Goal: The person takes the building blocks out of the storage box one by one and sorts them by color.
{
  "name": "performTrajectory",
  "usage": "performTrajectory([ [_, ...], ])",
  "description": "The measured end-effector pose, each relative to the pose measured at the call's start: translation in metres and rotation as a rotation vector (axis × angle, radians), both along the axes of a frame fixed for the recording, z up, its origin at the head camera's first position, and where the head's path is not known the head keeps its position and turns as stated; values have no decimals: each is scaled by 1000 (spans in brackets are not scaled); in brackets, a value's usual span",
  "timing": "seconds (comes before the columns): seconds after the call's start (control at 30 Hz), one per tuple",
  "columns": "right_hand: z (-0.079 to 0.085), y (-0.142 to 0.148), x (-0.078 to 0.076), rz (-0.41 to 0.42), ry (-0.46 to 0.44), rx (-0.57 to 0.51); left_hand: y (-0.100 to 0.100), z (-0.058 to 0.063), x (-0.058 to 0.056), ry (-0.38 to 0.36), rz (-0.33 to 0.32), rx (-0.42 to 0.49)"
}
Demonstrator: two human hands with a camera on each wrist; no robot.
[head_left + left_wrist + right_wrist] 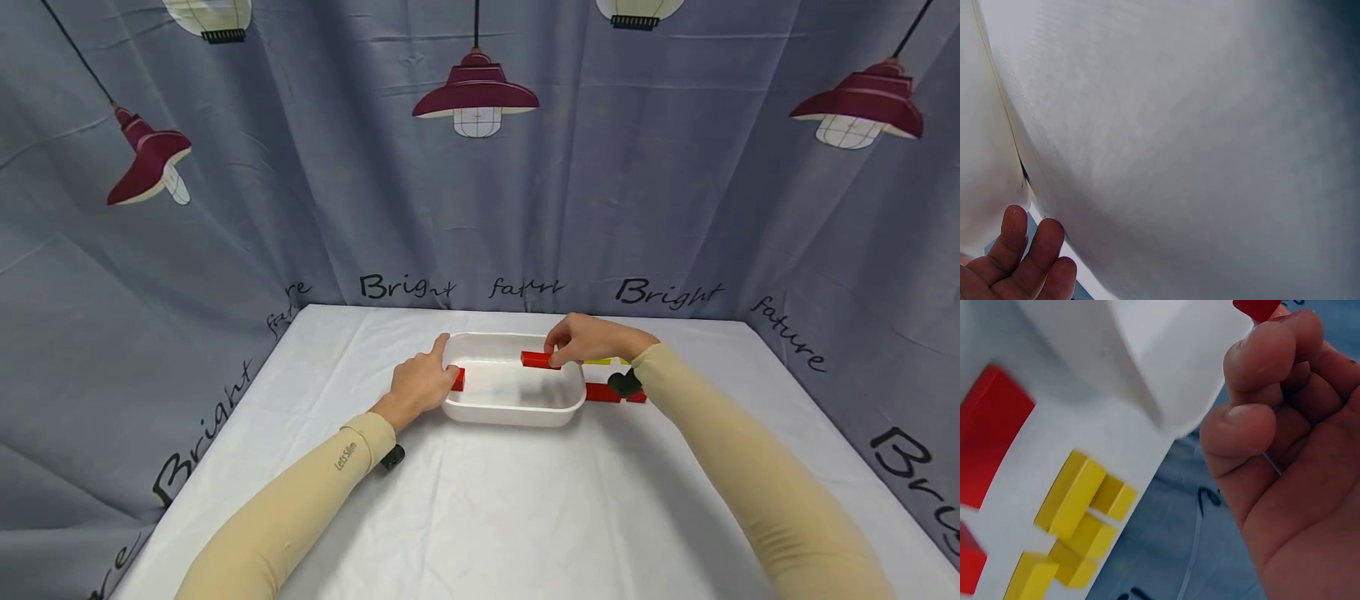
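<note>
My right hand (588, 336) pinches a red block (532, 359) by its right end, above the right half of a white plastic tray (510, 415). Only a corner of that block shows at the top of the right wrist view, past the curled fingertips (1266, 353). At the tray's left end, my left hand (422, 381) grips the rim, its index finger stretched along the edge. In the left wrist view the other fingers (1044, 247) lie against the outer wall; the thumb is hidden there. A second red block (460, 380), partly covered by the left hand, is inside the tray.
Right of the tray, red blocks (994, 434) lie on the white-covered table (517, 517). Several yellow blocks (1072, 494) sit close together behind them, near the table's far edge. A grey-blue printed curtain (345, 183) hangs around the table.
</note>
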State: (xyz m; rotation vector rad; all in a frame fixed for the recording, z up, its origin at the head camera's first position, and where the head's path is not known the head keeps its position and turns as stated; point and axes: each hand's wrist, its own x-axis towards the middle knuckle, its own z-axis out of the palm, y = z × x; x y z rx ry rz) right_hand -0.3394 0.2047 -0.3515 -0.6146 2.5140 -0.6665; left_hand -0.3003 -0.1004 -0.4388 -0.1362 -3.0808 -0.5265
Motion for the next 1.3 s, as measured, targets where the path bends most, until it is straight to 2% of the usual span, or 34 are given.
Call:
performTrajectory([
  [0.3, 10, 37, 14, -28, 24, -18, -1, 6, -3, 3, -7, 14],
  [0.5, 10, 55, 23, -65, 32, 1, -4, 7, -4, 10, -9, 13],
  [0.73, 4, 76, 30, -92, 56, 10, -4, 7, -3, 11, -6, 26],
  [0.93, 0, 93, 45, -125, 63, 22, -3, 6, -3, 12, -10, 25],
  [1.1, -9, 102, 54, -169, 21, 5, -3, 5, -3, 13, -7, 29],
  [1.3, -22, 110, 59, -165, -27, -20, -3, 2, -1, -10, -4, 22],
])
